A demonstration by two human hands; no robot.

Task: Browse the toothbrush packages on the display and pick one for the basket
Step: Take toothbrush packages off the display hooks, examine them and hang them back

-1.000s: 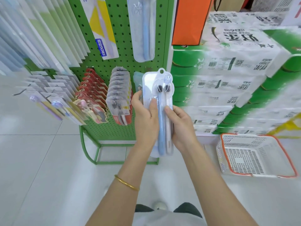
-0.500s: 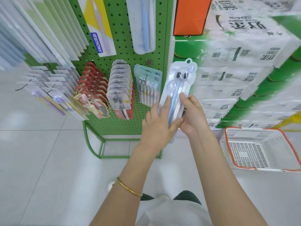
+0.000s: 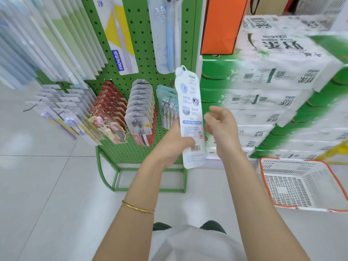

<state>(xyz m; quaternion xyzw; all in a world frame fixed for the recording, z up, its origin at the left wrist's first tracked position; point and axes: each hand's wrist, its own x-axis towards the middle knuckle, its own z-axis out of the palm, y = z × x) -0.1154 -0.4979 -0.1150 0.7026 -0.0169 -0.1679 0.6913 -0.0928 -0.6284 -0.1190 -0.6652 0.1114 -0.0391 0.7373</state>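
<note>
**Package turned to its back, held in the left hand**

The left hand [image 3: 175, 142] grips the lower half of the toothbrush package [image 3: 190, 117], thumb across its printed back. The card stands upright, hang-hole at 12 o'clock. At its 3 o'clock the right hand [image 3: 222, 129] hangs just beside the edge, fingers loosely spread, holding nothing. The basket [image 3: 291, 187] sits on the floor at 4 o'clock.

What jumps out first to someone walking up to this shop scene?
A white toothbrush package stands upright in the middle, printed back and barcode toward the camera, gripped low by the left hand, with the right hand open beside it. Behind hangs a green pegboard display; a white, orange-rimmed basket sits on the floor at right.
</note>
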